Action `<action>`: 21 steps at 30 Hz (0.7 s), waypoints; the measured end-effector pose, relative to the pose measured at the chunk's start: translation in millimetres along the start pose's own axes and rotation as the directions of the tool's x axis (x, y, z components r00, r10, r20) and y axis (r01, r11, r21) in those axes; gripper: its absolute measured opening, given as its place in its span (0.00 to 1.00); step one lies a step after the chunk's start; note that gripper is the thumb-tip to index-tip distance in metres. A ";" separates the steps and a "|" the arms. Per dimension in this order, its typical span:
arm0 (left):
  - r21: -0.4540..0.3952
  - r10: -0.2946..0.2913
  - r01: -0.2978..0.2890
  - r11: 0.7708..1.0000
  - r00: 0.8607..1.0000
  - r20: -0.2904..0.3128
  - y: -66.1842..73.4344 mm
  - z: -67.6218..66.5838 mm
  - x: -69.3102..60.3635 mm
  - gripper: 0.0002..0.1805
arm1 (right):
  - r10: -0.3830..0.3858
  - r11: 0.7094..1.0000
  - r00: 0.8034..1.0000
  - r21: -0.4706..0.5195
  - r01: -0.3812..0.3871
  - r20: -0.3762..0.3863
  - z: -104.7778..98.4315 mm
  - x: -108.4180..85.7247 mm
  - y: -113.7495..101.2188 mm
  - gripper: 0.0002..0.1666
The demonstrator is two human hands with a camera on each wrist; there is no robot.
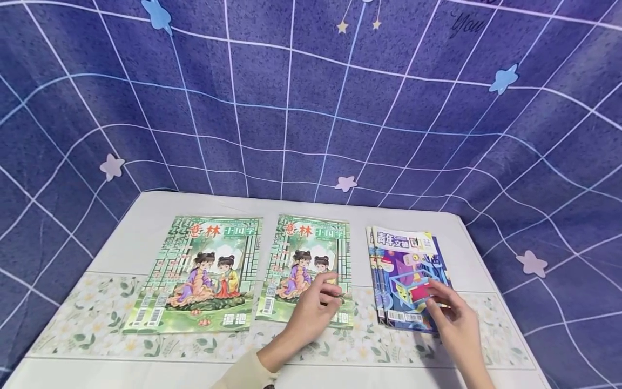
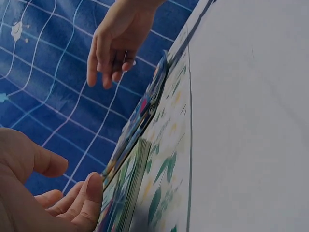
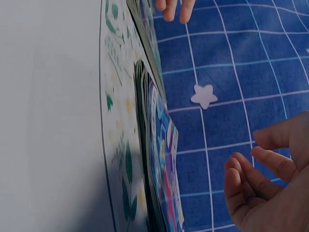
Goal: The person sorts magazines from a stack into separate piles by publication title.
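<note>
Three groups of magazines lie on the table. At left is a green magazine stack [image 1: 204, 281], slightly fanned, and in the middle a similar green magazine pile [image 1: 286, 270]. To the right sits a stack of purple-blue magazines [image 1: 403, 259]. My left hand [image 1: 316, 308] hovers over the middle pile's lower right part, fingers loosely bent and holding nothing, as the left wrist view shows a gap between thumb and fingers [image 2: 87, 203]. Above the lower right of the purple-blue stack is my right hand [image 1: 457, 319], relaxed and empty, apart from the covers in the right wrist view.
The white table [image 1: 160, 373] has a floral band [image 1: 87, 308] across it. Behind and at both sides hangs a dark blue grid-patterned cloth [image 1: 272, 129] with star prints. Strips of tabletop separate the magazine groups.
</note>
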State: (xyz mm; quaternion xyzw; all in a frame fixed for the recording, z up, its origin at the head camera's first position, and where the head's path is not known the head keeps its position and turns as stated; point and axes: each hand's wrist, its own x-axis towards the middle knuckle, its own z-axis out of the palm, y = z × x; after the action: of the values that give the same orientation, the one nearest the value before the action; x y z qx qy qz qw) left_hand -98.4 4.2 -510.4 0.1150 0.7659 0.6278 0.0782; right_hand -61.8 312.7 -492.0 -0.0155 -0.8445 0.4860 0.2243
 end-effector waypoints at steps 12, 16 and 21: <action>0.082 0.018 -0.013 0.997 0.998 -0.055 -7.1 -35.1 -4.6 0.29 | -0.024 0.999 0.997 0.025 0.022 0.073 24.5 -4.4 -15.3 0.27; 0.078 0.011 -0.003 0.997 0.995 -0.095 -7.5 -46.0 -6.6 0.28 | -0.015 0.999 0.995 0.038 0.011 0.102 32.0 -5.8 -19.6 0.26; 0.069 0.001 0.009 0.998 0.989 -0.145 -8.0 -55.6 -8.7 0.27 | -0.045 0.997 0.990 0.075 0.036 0.135 41.2 -5.0 -22.3 0.26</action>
State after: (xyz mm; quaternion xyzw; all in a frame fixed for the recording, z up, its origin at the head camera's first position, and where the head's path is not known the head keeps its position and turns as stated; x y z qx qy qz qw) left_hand -105.4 -52.1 -507.3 0.0704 0.7910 0.6074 0.0196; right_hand -69.3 266.2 -493.0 0.0430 -0.8399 0.5115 0.1762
